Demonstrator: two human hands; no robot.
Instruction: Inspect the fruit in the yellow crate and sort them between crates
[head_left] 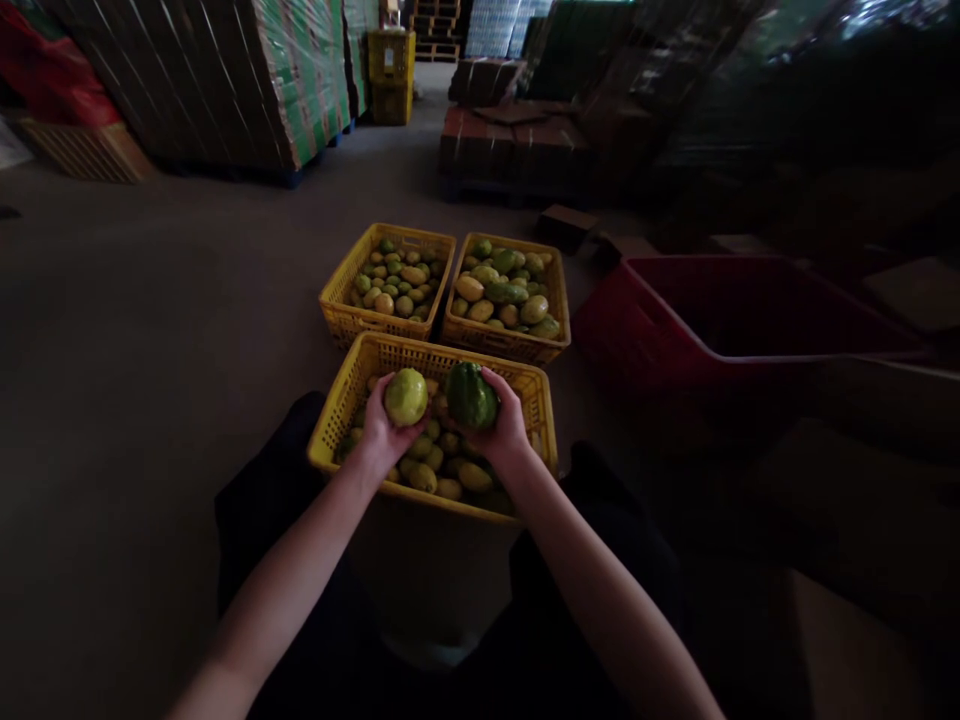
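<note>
Over the near yellow crate [431,350], my left hand [380,430] is closed around a round yellow-green fruit [406,397]. My right hand [510,425] grips a larger, lumpy dark green fruit [470,397] beside it, a small gap apart. Both fruits are held up above the crate's contents, several yellow and green fruits [421,477] of mixed size. Their exact kind is hard to make out in the dim light. My palms hide part of the pile beneath.
Two more yellow crates of similar fruit, a left one [341,298] and a right one [561,300], touch or nearly touch beyond the near crate. A large red bin [637,325] stands to the right. Wrapped pallet stacks [300,85] and stacked boxes [517,145] rise farther back.
</note>
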